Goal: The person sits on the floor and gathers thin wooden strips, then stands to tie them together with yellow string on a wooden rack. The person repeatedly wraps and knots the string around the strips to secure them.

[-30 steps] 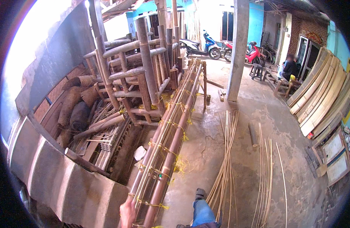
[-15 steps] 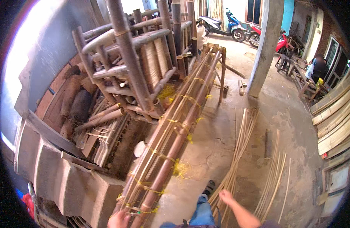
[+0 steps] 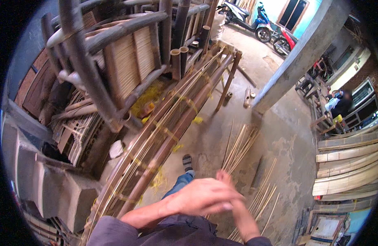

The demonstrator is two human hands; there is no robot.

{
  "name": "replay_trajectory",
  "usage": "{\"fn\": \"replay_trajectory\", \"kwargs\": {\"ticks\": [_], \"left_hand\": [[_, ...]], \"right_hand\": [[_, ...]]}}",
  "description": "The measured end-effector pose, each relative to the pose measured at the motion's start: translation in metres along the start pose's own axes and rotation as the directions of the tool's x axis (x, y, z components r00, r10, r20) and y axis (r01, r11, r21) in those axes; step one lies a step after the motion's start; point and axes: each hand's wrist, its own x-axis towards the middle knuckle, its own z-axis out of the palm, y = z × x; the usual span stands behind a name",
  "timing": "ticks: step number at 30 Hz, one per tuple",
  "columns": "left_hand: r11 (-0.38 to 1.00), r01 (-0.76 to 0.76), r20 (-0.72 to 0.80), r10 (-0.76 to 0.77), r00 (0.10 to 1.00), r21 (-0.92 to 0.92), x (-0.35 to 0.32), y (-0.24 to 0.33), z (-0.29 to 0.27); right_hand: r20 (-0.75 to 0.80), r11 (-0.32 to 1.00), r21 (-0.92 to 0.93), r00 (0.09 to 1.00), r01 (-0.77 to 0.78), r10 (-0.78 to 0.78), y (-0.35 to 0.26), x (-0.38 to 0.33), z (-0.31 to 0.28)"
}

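My left hand (image 3: 203,196) reaches across my body and lies over my right wrist, its fingers held together and bent round it. Beyond it, part of my right hand (image 3: 224,177) shows; most of its fingers are hidden or blurred. Both hands are in front of my waist, above a bundle of thin bamboo strips (image 3: 242,145) on the floor. To the left runs a long, low bamboo rack (image 3: 156,160), tied with yellow cord and carrying long thin strips. Neither hand touches it.
Bamboo chair frames (image 3: 119,61) stack up on the left, above a concrete block (image 3: 66,184). A slanting pillar (image 3: 297,57) stands ahead on the right. More strips (image 3: 263,201) lie on the floor at right. Split bamboo panels (image 3: 349,172) line the right side. Motorbikes and a seated person are farther off.
My left hand has left the near end of the rack and moved right, across onto my right wrist. The view has shifted, with the rack now farther left.
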Motion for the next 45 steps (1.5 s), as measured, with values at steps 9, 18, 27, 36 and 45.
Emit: {"fn": "replay_trajectory", "kwargs": {"ticks": [9, 18, 27, 36, 45], "left_hand": [[0.825, 0.554, -0.076, -0.549, 0.833, 0.112, 0.036, -0.237, -0.045], [0.841, 0.465, -0.408, -0.336, 0.849, 0.275, 0.231, -0.291, -0.126], [0.441, 0.867, -0.630, -0.747, 0.213, -0.231, 0.293, -0.331, -0.069], [0.603, 0.435, -0.679, 0.258, 0.687, 0.669, 0.499, -0.265, -0.170], [0.445, 0.892, -0.805, -0.557, 0.205, -0.081, 0.416, -0.380, -0.191]], "right_hand": [[-0.137, 0.848, 0.270, 0.853, -0.456, 0.503, 0.187, -0.028, -0.053], [-0.243, 0.927, 0.235, 0.941, 0.292, -0.235, -0.200, 0.520, -0.240], [0.108, 0.690, 0.724, 0.988, 0.000, -0.113, -0.283, 0.676, -0.234], [0.209, 0.609, 0.788, 0.892, 0.089, -0.400, -0.295, 0.711, -0.434], [0.137, 0.755, 0.439, 0.794, 0.488, -0.592, -0.314, 0.707, -0.424]]}}
